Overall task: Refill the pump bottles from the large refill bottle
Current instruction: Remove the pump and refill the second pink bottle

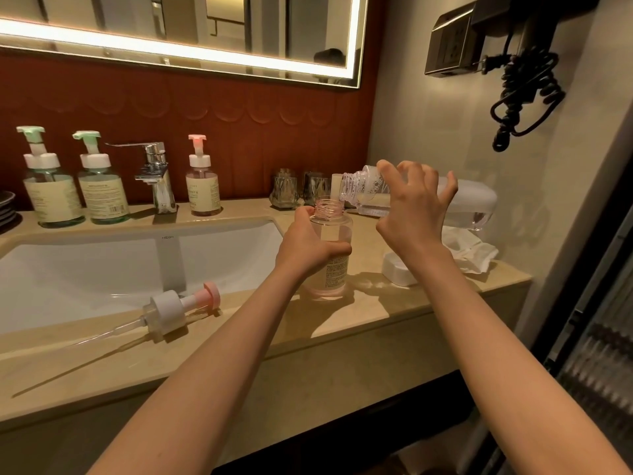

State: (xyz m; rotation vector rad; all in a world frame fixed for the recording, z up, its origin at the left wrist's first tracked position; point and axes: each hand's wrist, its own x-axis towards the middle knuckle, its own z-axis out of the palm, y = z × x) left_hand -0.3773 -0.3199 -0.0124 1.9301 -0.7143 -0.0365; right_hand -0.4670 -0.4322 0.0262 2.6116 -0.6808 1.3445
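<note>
Our left hand (308, 246) clasps the pump bottle (330, 234) — counter (376, 313), right end. Our right hand (414, 207) grasps the tilted refill bottle (469, 200).

Pump bottles, pump fitted: 3. These are left green-top bottle (53, 190), right green-top bottle (102, 190), pink-top bottle (202, 188).
Open pump bottle (334, 228): 1.
Loose pump head (168, 311): 1.
Refill bottle (472, 204): 1.
White cap (397, 270): 1.
Tumblers: 2, left tumbler (283, 192) and right tumbler (315, 186).
Faucet (156, 176): 1.
Sink (102, 269): 1.
</note>
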